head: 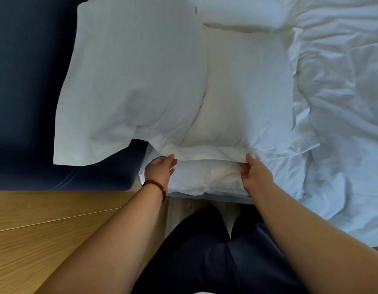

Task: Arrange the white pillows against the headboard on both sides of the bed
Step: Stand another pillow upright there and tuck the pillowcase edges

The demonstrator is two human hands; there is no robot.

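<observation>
A white pillow (133, 81) leans upright against the dark blue headboard (24, 81) at the left. Beside it lies a flat white pillow (245, 92), its near hem folded over at the bed's edge. My left hand (159, 168), with a red bead bracelet on the wrist, pinches the left end of that hem. My right hand (252, 172) grips the hem's right end. Under the hem a further white pillow or cushion (205, 177) bulges out. Another white pillow (243, 13) lies at the top of the view, on the far side.
A rumpled white duvet (340, 124) covers the right part of the bed. A wooden nightstand top (46, 230) sits at the lower left, against the headboard. My dark trousers (205, 262) stand close to the bed's side.
</observation>
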